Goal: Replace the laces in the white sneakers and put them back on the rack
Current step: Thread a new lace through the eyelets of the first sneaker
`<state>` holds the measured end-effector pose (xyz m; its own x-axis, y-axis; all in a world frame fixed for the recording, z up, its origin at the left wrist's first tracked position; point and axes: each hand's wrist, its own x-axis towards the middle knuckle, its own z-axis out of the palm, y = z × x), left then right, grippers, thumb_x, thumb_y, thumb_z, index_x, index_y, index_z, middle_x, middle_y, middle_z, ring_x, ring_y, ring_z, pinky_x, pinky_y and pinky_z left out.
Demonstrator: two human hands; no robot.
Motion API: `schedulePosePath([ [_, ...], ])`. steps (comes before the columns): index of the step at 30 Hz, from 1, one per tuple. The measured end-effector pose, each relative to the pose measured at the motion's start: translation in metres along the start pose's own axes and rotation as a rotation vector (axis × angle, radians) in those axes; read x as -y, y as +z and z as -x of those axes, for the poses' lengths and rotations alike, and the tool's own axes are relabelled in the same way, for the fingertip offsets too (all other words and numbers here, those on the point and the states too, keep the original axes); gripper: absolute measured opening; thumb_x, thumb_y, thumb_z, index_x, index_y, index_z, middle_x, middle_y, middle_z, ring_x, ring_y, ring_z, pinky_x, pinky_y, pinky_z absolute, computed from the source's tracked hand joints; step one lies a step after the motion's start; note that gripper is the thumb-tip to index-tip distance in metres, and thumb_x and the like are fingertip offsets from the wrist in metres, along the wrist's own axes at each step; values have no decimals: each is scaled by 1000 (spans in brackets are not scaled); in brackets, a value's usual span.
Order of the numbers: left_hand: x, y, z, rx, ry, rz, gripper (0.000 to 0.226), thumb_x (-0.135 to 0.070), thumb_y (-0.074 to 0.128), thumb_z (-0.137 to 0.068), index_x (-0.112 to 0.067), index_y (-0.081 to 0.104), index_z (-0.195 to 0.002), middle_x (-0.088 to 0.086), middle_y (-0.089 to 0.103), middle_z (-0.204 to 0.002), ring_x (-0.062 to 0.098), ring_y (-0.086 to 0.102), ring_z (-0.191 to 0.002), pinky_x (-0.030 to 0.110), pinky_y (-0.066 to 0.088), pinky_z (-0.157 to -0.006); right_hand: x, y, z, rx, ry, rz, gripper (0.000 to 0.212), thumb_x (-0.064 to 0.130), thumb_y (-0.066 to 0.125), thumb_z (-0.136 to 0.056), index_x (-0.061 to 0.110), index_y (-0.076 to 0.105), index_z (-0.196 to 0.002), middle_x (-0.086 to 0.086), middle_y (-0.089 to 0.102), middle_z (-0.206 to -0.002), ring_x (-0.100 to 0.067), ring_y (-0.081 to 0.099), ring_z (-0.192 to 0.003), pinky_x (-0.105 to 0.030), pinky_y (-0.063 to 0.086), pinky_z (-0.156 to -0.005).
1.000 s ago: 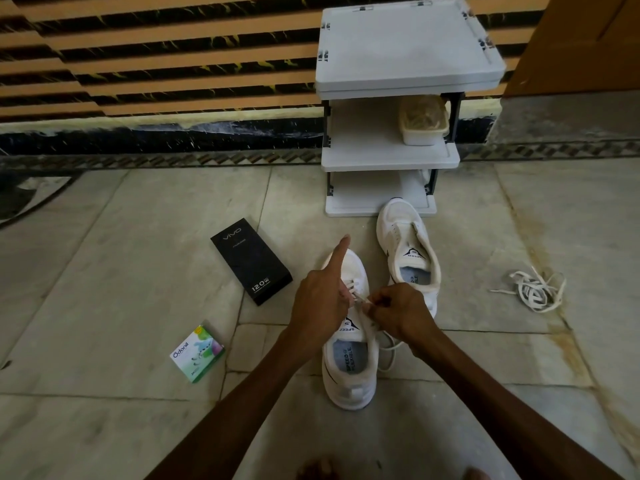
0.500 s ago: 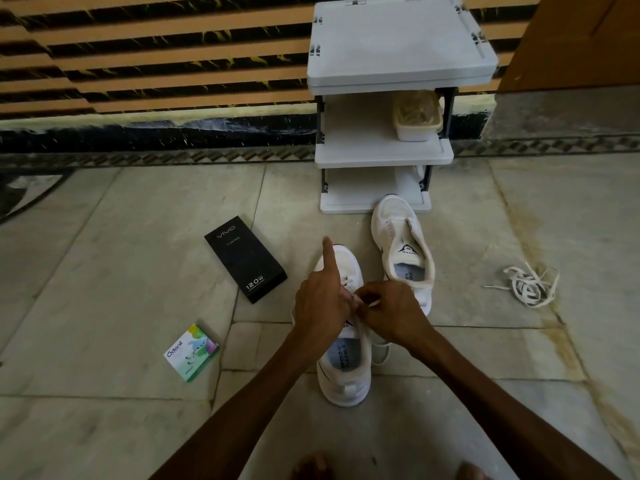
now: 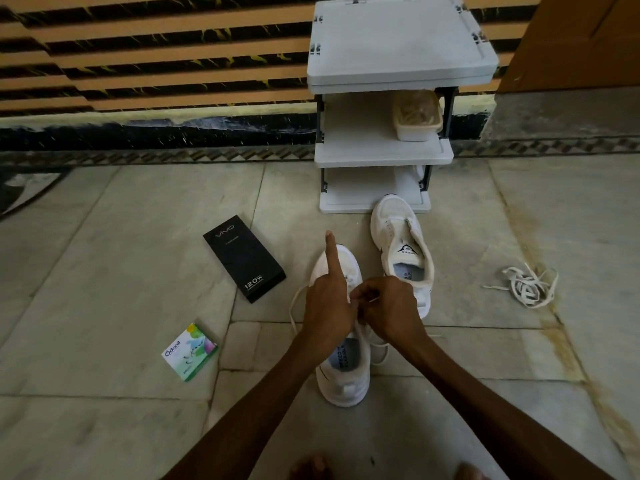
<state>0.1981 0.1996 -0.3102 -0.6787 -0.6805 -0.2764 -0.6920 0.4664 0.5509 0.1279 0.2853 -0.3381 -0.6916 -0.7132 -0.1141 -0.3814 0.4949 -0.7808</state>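
Two white sneakers stand on the stone floor before a grey three-shelf rack (image 3: 384,155). The near sneaker (image 3: 343,375) lies under both hands, toe pointing away. My left hand (image 3: 329,306) is over its eyelets with the index finger straight up and the other fingers curled on a white lace (image 3: 294,306), which loops out to the left. My right hand (image 3: 388,308) pinches the lace at the tongue, fingers curled. The far sneaker (image 3: 403,251) has no lace and sits just in front of the rack's bottom shelf.
A loose bundle of white laces (image 3: 526,287) lies on the floor at right. A black phone box (image 3: 244,258) and a small green box (image 3: 189,351) lie at left. A cream tub (image 3: 417,116) stands on the rack's middle shelf. My toes show at the bottom edge.
My hands have stayed on the near sneaker's lace, drawing closer together. A loop of lace now shows to the left of the shoe. The view has shifted slightly.
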Motion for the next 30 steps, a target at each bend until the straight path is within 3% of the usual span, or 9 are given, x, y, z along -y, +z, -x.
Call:
schedulePosePath([
  [4,8,1,-7,99,-29,56,108,-20,65,-91,-37,-27,-145,19,48,-138,29,57,-116,45,44,-103,0,8,-2,-73,-45,68,12,5,71,-80,16,74,-76,1,72,-74,-9,64,-62,-26,56,-71],
  [8,22,-12,-15,190,-48,257,116,-12,70,-86,-41,-25,-146,14,53,-128,21,59,-100,40,47,-94,8,-3,-12,-51,-53,155,22,3,66,-78,23,69,-68,6,69,-71,-8,62,-63,-28,56,-68],
  [12,27,-17,-18,266,-44,285,124,-5,72,-80,-45,-26,-143,9,63,-111,18,66,-90,40,54,-91,39,-37,-18,-152,-115,185,28,2,66,-77,29,62,-69,21,54,-61,3,56,-61,-4,39,-59],
  [15,26,-16,-17,276,-25,262,125,-5,73,-78,-46,-26,-143,12,66,-112,19,68,-90,40,55,-89,79,-77,-19,-281,-178,-305,11,13,58,-89,20,64,-81,11,64,-77,-5,64,-75,-19,55,-75],
  [17,26,-15,-16,284,-15,261,124,-6,72,-78,-47,-25,-143,13,65,-114,20,67,-90,37,55,-86,98,-98,-18,-161,-110,-932,16,8,49,-96,13,59,-85,-2,65,-88,-16,67,-87,-31,58,-80],
  [19,26,-16,-16,295,6,258,119,-8,71,-80,-47,-21,-145,13,67,-108,21,67,-88,36,56,-83,99,-100,-18,8,33,-1185,19,6,41,-99,12,54,-87,-3,66,-86,-15,67,-76,-29,58,-69],
  [22,28,-20,-16,308,39,237,103,-14,64,-87,-48,-12,-146,9,67,-106,20,67,-91,36,56,-84,72,-73,-15,152,149,-515,14,4,49,-94,13,59,-87,-2,68,-76,-13,58,-59,-19,45,-47],
  [25,35,-25,-17,305,69,222,92,-13,62,-90,-42,-1,-150,9,64,-117,21,63,-103,41,51,-96,30,-34,-14,211,-12,211,13,7,59,-86,17,67,-85,-3,72,-88,-19,66,-81,-31,54,-69],
  [30,39,-27,-10,245,201,102,72,-10,71,-83,-26,37,-145,3,62,-113,22,58,-108,42,47,-99,6,-12,-12,170,-102,341,12,19,65,-85,14,70,-95,-5,72,-92,-22,67,-84,-38,55,-75],
])
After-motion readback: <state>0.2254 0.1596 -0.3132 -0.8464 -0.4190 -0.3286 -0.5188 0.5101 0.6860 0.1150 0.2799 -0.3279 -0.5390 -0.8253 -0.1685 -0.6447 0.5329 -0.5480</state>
